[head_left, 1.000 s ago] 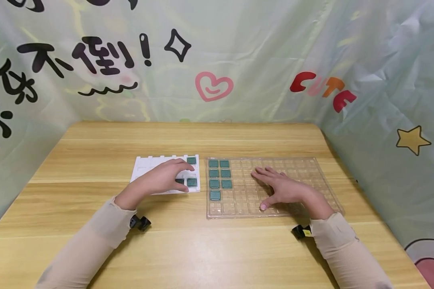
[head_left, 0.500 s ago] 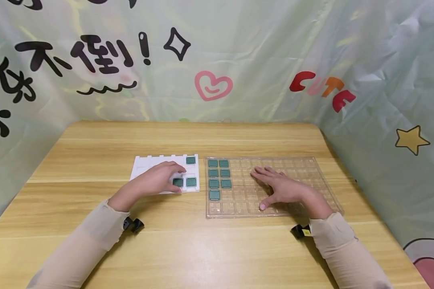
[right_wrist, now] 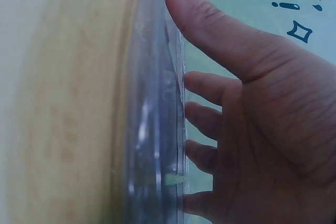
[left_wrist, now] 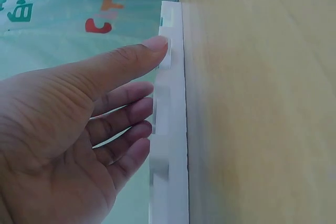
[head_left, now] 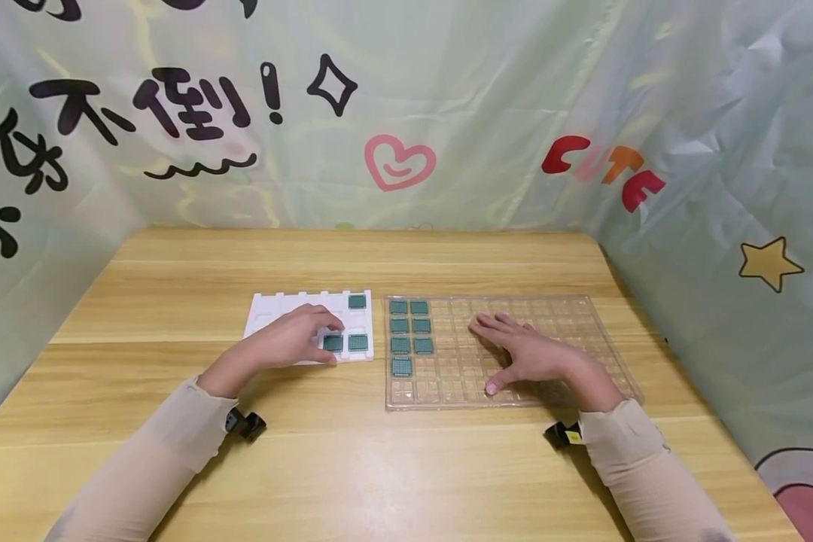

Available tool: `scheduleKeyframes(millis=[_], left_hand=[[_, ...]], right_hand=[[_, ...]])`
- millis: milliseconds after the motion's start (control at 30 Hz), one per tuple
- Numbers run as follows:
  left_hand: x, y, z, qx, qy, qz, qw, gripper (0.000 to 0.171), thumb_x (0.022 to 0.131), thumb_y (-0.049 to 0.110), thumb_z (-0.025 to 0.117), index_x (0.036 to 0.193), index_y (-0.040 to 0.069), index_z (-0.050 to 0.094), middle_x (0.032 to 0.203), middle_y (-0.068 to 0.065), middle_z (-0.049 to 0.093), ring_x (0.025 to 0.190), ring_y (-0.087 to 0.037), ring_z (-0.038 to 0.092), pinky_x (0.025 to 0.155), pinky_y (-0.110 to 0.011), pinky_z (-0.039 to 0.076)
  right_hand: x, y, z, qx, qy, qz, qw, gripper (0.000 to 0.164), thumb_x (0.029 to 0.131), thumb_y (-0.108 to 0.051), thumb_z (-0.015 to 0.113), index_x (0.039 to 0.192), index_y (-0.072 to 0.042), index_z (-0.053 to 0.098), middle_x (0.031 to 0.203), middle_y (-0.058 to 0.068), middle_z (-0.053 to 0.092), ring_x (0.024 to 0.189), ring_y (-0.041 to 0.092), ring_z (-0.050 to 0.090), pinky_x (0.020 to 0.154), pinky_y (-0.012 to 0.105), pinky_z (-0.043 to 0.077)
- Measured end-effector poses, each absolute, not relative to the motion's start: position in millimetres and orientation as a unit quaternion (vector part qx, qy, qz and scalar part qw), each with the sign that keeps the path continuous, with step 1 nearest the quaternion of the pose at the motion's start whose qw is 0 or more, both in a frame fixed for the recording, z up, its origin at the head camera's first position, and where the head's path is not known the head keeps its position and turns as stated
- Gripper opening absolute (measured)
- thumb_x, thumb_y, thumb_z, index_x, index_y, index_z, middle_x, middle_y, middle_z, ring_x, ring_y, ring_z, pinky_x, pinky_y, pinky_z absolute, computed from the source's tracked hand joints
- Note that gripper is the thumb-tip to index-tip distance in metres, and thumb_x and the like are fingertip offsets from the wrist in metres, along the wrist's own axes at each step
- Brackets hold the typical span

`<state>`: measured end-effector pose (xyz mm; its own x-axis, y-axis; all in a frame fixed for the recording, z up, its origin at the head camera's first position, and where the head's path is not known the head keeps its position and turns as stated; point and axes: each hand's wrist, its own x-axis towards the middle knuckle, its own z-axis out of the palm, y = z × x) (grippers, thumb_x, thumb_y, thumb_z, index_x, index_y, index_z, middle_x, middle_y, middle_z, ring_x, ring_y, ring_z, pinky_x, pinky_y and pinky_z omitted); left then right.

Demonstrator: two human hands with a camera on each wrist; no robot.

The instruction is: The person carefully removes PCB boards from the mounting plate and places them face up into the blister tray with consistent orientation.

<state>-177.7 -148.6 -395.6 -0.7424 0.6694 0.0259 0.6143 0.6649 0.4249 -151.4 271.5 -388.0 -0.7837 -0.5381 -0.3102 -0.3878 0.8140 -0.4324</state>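
Observation:
My left hand (head_left: pixel 291 339) reaches over a white tray (head_left: pixel 263 307), its fingers loosely bent and thumb apart from them. In the left wrist view, the thumb (left_wrist: pixel 121 66) lies at the tray's side wall (left_wrist: pixel 176 124), with nothing visible between thumb and fingers. Near the fingertips sits a green square chip (head_left: pixel 333 343), beside another green chip (head_left: pixel 357 342) in the front row. A third chip (head_left: pixel 357 301) sits at the back right. My right hand (head_left: pixel 531 355) rests spread on a clear plastic tray (head_left: pixel 447 405); its fingertips (right_wrist: pixel 197 83) touch the tray in the right wrist view.
The clear tray has a grid of pockets, and several green chips (head_left: pixel 400 345) fill its left columns. The two trays lie side by side with a narrow gap. Both are on a wooden table (head_left: pixel 393 482) with printed curtains (head_left: pixel 481 90) behind.
My left hand has drawn left across the white tray, uncovering the second front-row chip. The right hand and the clear tray have stayed in place.

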Motion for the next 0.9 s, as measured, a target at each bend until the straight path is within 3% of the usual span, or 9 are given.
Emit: scheduleKeyframes(millis=[900], left_hand=[[-178.5,-150.1,-398.8,0.357,0.904,0.227,0.056,0.037,0.079,0.026,0.083,0.107,0.006,0.069,0.103,0.0,0.064,0.101,-0.024,0.056,0.092,-0.042,0.044]], right_hand=[[-150.4,270.9,-387.8,-0.252,0.928,-0.177,0.212,0.112,0.071,-0.058,0.078,0.157,-0.012,0.022,0.162,0.014,0.009,0.146,0.042,-0.001,0.107,0.072,0.004]])
